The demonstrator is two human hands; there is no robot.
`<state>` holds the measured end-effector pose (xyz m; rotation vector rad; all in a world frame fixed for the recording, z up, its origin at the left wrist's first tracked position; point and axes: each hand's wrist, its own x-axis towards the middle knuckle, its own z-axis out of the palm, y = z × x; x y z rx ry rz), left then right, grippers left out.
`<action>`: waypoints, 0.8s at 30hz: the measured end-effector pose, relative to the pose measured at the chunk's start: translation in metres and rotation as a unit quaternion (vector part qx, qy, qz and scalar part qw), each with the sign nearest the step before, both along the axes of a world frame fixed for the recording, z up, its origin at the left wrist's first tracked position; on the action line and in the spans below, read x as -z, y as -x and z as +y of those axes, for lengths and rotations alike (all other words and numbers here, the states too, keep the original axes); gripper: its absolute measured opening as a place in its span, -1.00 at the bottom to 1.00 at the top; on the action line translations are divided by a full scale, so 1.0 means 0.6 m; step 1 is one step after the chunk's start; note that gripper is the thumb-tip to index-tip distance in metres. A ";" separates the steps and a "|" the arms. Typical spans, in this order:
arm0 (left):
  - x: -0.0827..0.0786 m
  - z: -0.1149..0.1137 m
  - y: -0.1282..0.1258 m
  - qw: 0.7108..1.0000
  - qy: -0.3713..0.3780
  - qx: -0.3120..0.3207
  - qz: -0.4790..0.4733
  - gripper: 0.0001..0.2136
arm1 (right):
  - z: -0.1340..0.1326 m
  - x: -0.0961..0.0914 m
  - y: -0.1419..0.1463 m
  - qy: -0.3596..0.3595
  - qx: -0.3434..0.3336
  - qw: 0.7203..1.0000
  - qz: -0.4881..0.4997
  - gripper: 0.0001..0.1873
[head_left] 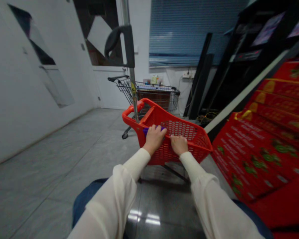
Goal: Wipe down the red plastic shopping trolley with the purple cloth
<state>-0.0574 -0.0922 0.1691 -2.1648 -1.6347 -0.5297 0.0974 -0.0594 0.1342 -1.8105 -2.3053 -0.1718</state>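
Observation:
A red plastic shopping cart (201, 147) with perforated sides stands before me. My left hand (154, 137) is closed over its near top rim, with a purple cloth (145, 131) bunched beneath the fingers; only the cloth's edges show. To its right, my right hand (179, 144) is also closed, its fingers curled over the same rim. The cart's curved handle (128, 117) lies left of both hands. A metal pole (133, 79) with a dark grip rises at the handle end of the basket.
Behind stands a black wire shopping cart (173, 99) holding goods. Stacked red printed boxes (264, 146) rise close on the right, with dark panels (201, 83) leaning behind. A white wall (20, 99) runs along the left, and grey tiled floor (64, 172) stretches beside it.

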 end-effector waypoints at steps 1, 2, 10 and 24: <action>-0.005 0.000 0.011 1.000 -0.005 -0.006 0.009 -0.75 | -0.001 0.000 0.000 0.001 0.002 1.000 0.000 -0.50; -0.011 -0.001 0.026 1.000 -0.015 -0.018 0.016 -0.73 | -0.002 -0.001 0.000 0.002 0.006 1.000 0.000 -0.49; -0.010 -0.016 0.091 0.984 -0.093 -0.150 -0.034 -0.70 | -0.011 0.004 0.013 -0.014 0.015 1.000 0.012 -0.48; -0.028 -0.018 0.107 0.988 -0.083 -0.128 -0.017 -0.72 | -0.009 0.002 0.010 -0.007 0.015 1.000 0.002 -0.46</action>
